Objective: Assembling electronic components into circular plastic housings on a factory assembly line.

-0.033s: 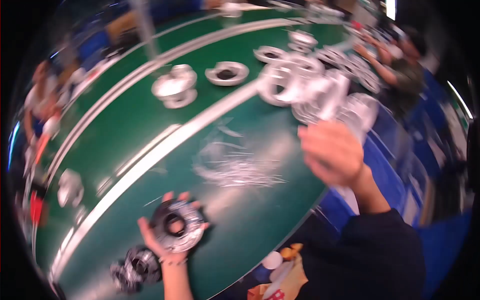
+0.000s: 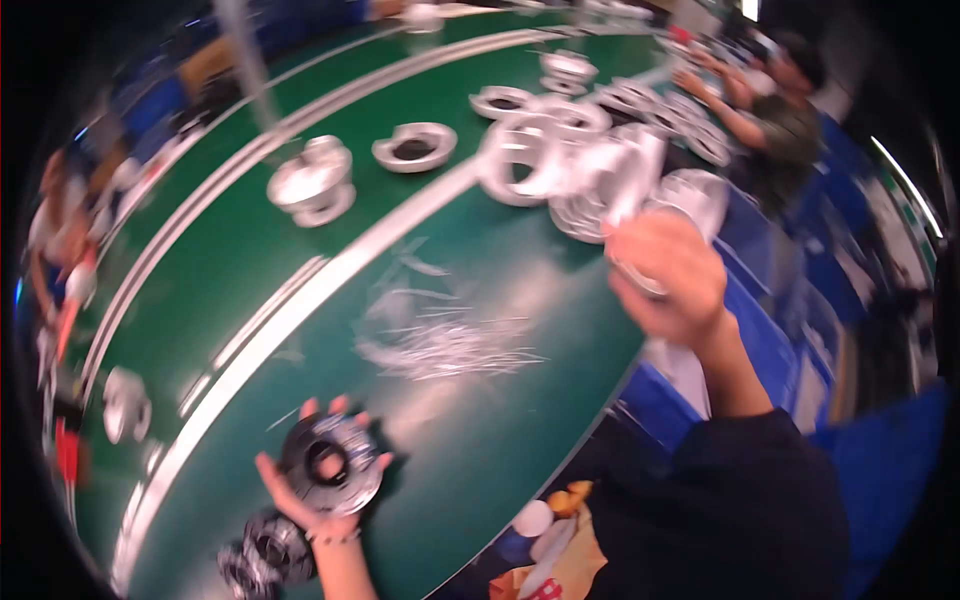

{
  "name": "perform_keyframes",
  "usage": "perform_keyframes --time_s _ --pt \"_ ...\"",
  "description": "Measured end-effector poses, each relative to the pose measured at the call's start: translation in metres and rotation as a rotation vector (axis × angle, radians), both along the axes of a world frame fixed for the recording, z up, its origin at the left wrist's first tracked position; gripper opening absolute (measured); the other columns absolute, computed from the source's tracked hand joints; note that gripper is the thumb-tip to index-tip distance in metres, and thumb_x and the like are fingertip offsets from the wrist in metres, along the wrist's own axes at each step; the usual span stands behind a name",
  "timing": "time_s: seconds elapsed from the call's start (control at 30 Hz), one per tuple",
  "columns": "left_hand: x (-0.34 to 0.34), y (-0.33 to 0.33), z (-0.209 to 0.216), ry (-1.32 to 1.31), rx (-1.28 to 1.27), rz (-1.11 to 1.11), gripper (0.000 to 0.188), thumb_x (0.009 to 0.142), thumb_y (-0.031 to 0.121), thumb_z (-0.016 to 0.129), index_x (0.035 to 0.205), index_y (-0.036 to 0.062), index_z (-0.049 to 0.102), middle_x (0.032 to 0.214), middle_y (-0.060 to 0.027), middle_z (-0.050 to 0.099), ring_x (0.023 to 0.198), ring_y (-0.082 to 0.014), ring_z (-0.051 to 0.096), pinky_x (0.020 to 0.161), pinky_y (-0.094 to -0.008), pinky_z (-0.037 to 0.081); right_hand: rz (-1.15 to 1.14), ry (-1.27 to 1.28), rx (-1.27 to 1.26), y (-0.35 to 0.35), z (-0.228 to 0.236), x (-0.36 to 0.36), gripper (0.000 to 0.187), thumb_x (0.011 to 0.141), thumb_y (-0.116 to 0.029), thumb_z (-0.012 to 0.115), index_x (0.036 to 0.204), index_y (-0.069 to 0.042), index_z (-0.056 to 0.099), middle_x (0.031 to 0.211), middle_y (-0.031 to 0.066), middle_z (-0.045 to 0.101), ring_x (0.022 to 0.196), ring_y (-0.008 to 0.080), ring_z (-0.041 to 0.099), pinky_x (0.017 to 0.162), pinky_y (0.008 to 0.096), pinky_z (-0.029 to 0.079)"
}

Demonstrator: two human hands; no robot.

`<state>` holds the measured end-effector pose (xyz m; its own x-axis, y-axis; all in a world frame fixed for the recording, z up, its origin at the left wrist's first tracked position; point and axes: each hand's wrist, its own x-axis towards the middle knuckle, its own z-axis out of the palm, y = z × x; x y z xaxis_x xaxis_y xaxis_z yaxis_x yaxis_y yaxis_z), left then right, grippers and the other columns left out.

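My left hand (image 2: 299, 512), palm up with a beaded bracelet at the wrist, holds a dark, shiny ring-shaped part (image 2: 352, 488) over the green table. Skin shows through the hole in its middle. My right hand (image 2: 672, 268) is raised at the right, fingers curled and blurred. A thin pale edge shows under those fingers, but I cannot make out what it belongs to. Just beyond that hand lies a heap of white ring-shaped parts (image 2: 520, 190). Beside my left wrist sit more dark round parts (image 2: 275, 545) on the table.
A pile of thin clear strips (image 2: 455, 345) lies mid-table. Across a pale rail (image 2: 250, 365) stand a stack of white parts (image 2: 315, 185) and a white ring with a dark centre (image 2: 415, 150). Blue bins (image 2: 760, 325) flank my right arm. A co-worker (image 2: 785, 120) sits at the far right.
The whole view has shifted, so the table things appear farther left. My right hand has moved slightly relative to the white heap; my left hand still holds the dark ring-shaped part.
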<state>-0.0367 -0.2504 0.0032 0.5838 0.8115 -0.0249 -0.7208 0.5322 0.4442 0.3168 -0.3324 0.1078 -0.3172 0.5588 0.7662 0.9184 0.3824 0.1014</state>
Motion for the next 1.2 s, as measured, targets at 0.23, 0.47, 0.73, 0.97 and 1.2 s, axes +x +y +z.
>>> perform_keyframes --time_s 0.23,0.47,0.73,0.97,1.2 --pt "0.031 -0.005 -0.009 0.057 -0.13 -0.059 0.07 0.08 0.055 0.037 0.134 0.0138 0.019 0.137 -0.0122 0.023 0.123 -0.0337 0.026 0.082 -0.0654 0.033 -0.779 0.123 -0.138 -0.07 -0.023 0.15 0.029 0.064 -0.003 0.063 0.093 -0.003 0.058 0.097 0.012 0.059 0.09 0.0268 0.055 0.08 0.0326 0.043" --pt "0.019 -0.005 -0.004 0.107 -0.1 0.002 0.069 0.08 0.055 0.036 0.133 0.0132 0.022 0.135 -0.0142 0.026 0.12 -0.0354 0.031 0.082 -0.066 0.032 -0.862 -0.01 -0.186 -0.04 -0.046 0.17 0.029 0.054 -0.009 0.071 0.081 -0.009 0.061 0.087 0.0057 0.058 0.085 0.0242 0.05 0.074 0.0344 0.042" --pt "0.008 -0.004 -0.006 -0.044 -0.156 0.046 0.068 0.079 0.058 0.034 0.126 0.009 0.033 0.126 -0.018 0.036 0.113 -0.0394 0.036 0.082 -0.0665 0.032 -0.72 -0.069 -0.205 -0.023 -0.047 0.169 0.015 0.053 -0.002 0.065 0.067 -0.005 0.06 0.069 0.0095 0.054 0.073 0.0273 0.051 0.068 0.0374 0.04" --pt "0.004 0.002 -0.013 -0.052 -0.334 0.092 0.048 0.085 0.041 0.031 0.12 0.0103 0.041 0.127 -0.0154 0.038 0.114 -0.0341 0.039 0.094 -0.0537 0.031 -0.378 0.278 -0.174 -0.016 0.009 0.027 0.011 0.068 0.001 0.059 0.078 -0.001 0.06 0.07 0.0115 0.058 0.058 0.0238 0.053 0.055 0.0317 0.042" --pt "-0.006 0.0 -0.022 0.011 -0.304 0.241 0.05 0.069 0.014 0.036 0.117 0.0002 0.042 0.115 -0.0153 0.048 0.108 -0.0273 0.045 0.096 -0.0418 0.033 0.262 0.291 -0.881 0.03 -0.051 -0.117 0.021 0.071 -0.01 0.06 0.092 -0.005 0.06 0.064 0.0127 0.059 0.054 0.0285 0.057 0.049 0.0355 0.045"
